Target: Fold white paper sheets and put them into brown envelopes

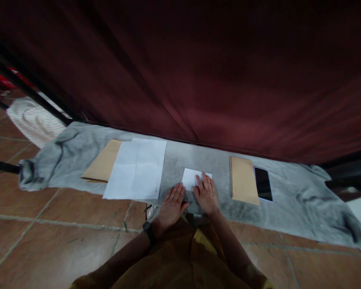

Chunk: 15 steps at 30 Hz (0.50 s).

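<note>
In front of me a small white sheet of paper (189,176), perhaps folded, lies on the grey cloth. My right hand (207,196) rests flat on its right part with the fingers stretched out. At the paper's lower left corner is my left hand (172,204), its fingers extended and laid flat, the tips at or just beside the paper's edge. Neither hand grips anything. Larger white sheets (138,170) with fold creases lie to the left, partly over brown envelopes (100,163). On the right sits a stack of brown envelopes (244,180).
A phone (263,184) with a dark screen lies against the right envelopes. The grey cloth (291,200) covers a long narrow surface, rumpled at both ends. Behind it hangs a dark red curtain (198,88). Dark metal bars (33,90) stand at the left; tiles (78,224) cover the floor.
</note>
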Tool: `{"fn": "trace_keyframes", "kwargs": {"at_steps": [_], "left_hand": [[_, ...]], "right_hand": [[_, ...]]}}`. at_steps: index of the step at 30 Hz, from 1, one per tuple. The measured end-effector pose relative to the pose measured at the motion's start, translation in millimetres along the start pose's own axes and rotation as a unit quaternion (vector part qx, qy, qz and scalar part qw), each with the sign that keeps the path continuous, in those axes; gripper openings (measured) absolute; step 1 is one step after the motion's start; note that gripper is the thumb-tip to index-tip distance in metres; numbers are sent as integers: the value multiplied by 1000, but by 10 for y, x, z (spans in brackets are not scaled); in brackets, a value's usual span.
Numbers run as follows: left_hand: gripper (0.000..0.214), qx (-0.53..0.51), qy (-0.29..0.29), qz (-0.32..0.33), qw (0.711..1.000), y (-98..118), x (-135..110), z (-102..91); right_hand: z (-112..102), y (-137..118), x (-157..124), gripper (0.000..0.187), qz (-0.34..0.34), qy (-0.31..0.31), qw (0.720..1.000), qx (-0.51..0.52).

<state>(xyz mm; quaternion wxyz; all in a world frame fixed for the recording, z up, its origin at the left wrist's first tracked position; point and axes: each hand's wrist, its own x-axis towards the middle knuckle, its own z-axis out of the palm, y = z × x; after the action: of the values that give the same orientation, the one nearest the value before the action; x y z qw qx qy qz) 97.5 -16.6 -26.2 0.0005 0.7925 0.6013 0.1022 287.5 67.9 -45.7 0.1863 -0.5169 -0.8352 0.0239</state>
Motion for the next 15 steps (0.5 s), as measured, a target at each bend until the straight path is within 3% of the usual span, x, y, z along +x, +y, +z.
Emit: {"fn": "trace_keyframes", "kwargs": {"at_steps": [7,15], "left_hand": [[60,-3,-12,-36,999,26,-3,-96],[57,-22,10,-42,999,28,-7,-88]], "right_hand": [[31,8,-15,66,-8,9,1000,-16],[-41,-22,-2,63,6,-10,1000,-26]]}}
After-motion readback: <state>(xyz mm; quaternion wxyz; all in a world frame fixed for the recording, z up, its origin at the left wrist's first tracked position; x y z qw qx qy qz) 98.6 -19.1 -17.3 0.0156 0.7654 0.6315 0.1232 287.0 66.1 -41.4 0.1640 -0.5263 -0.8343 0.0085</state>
